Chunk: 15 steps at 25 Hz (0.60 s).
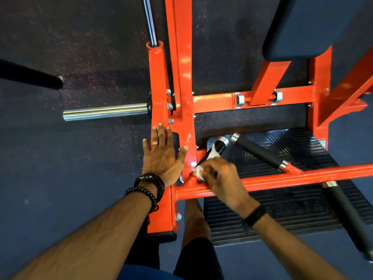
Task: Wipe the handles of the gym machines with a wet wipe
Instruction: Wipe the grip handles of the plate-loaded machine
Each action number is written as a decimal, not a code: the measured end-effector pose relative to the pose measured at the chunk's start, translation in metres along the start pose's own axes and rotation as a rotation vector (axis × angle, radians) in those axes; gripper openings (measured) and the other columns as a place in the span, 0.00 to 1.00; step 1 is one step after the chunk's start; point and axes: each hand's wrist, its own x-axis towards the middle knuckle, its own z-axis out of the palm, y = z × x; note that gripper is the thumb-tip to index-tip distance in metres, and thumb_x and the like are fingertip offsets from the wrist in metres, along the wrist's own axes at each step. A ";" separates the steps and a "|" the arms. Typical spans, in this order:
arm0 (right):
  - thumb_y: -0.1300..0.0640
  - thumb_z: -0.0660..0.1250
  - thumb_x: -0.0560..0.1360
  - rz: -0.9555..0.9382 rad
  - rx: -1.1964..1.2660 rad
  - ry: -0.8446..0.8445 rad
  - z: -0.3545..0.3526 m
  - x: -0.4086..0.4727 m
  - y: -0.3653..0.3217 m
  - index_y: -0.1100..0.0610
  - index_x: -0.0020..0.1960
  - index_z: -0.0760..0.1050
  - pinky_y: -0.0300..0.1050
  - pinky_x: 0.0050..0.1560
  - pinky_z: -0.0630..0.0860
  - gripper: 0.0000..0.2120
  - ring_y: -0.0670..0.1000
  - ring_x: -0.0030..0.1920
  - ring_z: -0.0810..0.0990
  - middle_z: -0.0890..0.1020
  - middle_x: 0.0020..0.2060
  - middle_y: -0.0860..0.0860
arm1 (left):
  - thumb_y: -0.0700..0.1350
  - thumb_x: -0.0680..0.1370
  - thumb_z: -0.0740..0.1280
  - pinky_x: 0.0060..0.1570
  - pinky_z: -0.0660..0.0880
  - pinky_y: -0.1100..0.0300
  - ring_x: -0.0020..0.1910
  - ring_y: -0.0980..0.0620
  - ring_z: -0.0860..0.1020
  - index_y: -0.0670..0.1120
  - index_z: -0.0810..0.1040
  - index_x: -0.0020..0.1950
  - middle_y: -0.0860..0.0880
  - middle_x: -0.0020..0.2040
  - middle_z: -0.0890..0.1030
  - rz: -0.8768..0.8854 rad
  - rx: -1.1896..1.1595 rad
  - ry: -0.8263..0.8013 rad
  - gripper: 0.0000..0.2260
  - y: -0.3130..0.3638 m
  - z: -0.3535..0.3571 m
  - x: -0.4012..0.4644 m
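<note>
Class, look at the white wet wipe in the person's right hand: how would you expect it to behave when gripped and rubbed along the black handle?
The wet wipe is bunched in the right hand, so it is probably floppy. It wraps the black handle, so it likely moulds to curves. It looks thin, so it is probably light and may tear.

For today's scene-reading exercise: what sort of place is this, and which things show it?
Most likely a gym: an orange steel machine frame, a chrome weight-plate peg, black foam-grip handles, and a ribbed rubber footplate on dark speckled flooring.
</note>
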 end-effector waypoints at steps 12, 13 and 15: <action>0.68 0.69 0.74 0.208 -0.094 0.233 0.016 0.000 -0.012 0.62 0.46 0.81 0.45 0.45 0.75 0.04 0.53 0.42 0.77 0.78 0.45 0.56 | 0.64 0.80 0.43 0.77 0.41 0.40 0.80 0.45 0.39 0.43 0.42 0.81 0.44 0.81 0.40 -0.002 0.014 -0.010 0.36 0.000 0.000 0.000; 0.68 0.68 0.75 0.239 -0.097 0.251 0.009 0.010 -0.006 0.62 0.45 0.80 0.45 0.44 0.75 0.04 0.52 0.41 0.77 0.78 0.44 0.56 | 0.64 0.80 0.43 0.77 0.41 0.40 0.80 0.45 0.39 0.43 0.42 0.81 0.44 0.81 0.40 0.000 0.013 -0.008 0.36 0.001 -0.001 0.000; 0.69 0.66 0.75 0.368 -0.078 0.339 -0.009 0.043 0.016 0.62 0.44 0.79 0.42 0.39 0.72 0.06 0.51 0.39 0.77 0.79 0.41 0.55 | 0.64 0.80 0.43 0.77 0.42 0.39 0.80 0.45 0.39 0.43 0.43 0.81 0.44 0.81 0.40 0.002 0.006 -0.008 0.36 0.001 -0.001 0.001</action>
